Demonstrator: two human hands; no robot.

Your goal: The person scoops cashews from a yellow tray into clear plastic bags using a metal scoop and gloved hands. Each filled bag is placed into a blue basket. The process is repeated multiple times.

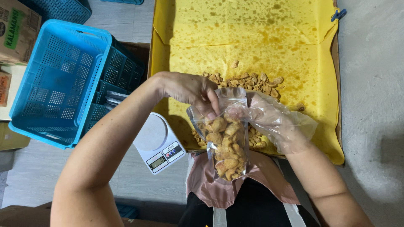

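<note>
While left hand (189,88) fingers pinch the clear pouch (223,134) mouth beside the white scale (158,143), gloved right hand (273,120) closes on its other edge; best keep it upright, mouth wide, over yellow tray (294,54).

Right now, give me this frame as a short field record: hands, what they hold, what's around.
left hand: bare, fingers pinching the open top of the clear pouch
right hand: in a loose clear plastic glove, at the pouch mouth
pouch: clear plastic, upright, mostly filled with fried golden-brown pieces
tray: large, lined with oil-spotted yellow paper
loose pieces: scattered on the paper behind the pouch
scale: small white digital kitchen scale, left of the pouch, platform bare
crate: blue perforated plastic, far left
clip: blue, on tray's top right corner
</note>
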